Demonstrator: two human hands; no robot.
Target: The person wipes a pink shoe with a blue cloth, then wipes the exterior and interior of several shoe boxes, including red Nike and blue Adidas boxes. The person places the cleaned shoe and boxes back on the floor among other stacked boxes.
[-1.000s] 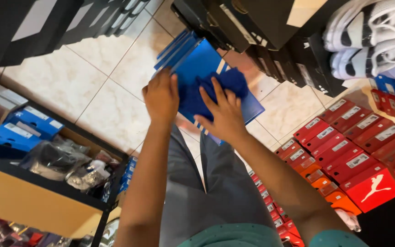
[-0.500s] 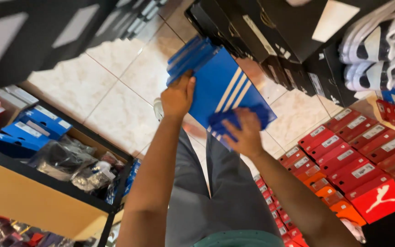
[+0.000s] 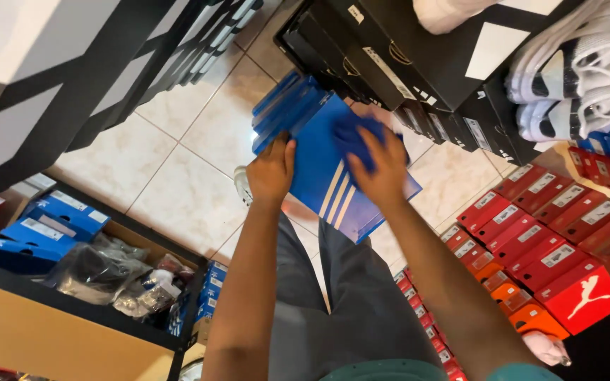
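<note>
You are gripping the blue shoebox [image 3: 333,176] with your left hand [image 3: 271,169] at its left edge while your right hand [image 3: 383,169] is pressing flat on its lid. It is hovering over the tiled floor [image 3: 192,162], with red boxes [image 3: 552,247] stacked to the right and black boxes [image 3: 390,56] lying beyond it.

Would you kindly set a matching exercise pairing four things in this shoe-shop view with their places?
Things:
1. blue box
2. red boxes
3. black boxes
4. white shoes

Places:
A. top right corner
B. stacked at the lower right
C. between the two hands
D. stacked at the top centre

Pairs: 1-C, 2-B, 3-D, 4-A
</note>
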